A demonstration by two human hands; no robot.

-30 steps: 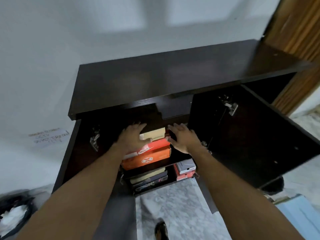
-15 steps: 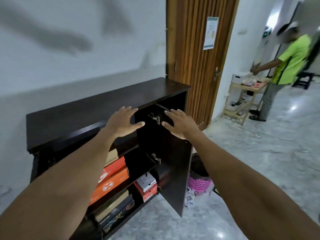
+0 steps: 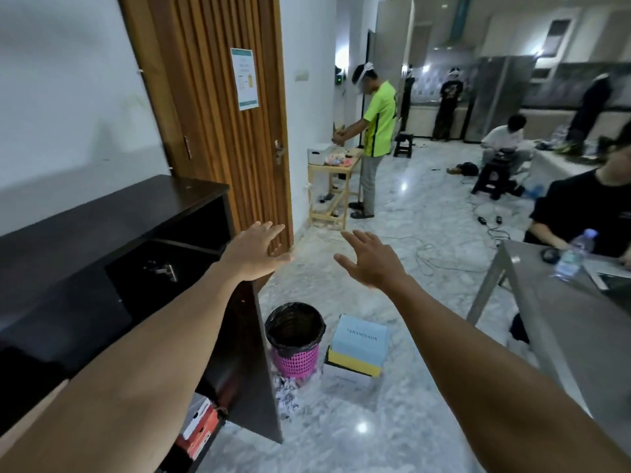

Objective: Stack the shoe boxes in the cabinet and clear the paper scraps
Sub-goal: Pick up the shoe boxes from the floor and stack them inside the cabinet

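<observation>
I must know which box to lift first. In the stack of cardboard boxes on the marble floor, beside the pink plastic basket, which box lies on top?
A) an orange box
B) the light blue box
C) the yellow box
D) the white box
B: the light blue cardboard box lies on top of the yellow box, and the white box is at the bottom, next to the pink plastic basket.

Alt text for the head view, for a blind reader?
The left hand and right hand reach forward, open and empty, beside the open dark wooden cabinet. On the floor: a pink basket bin with black liner, white paper scraps beside it, and stacked boxes, light blue on top.
</observation>
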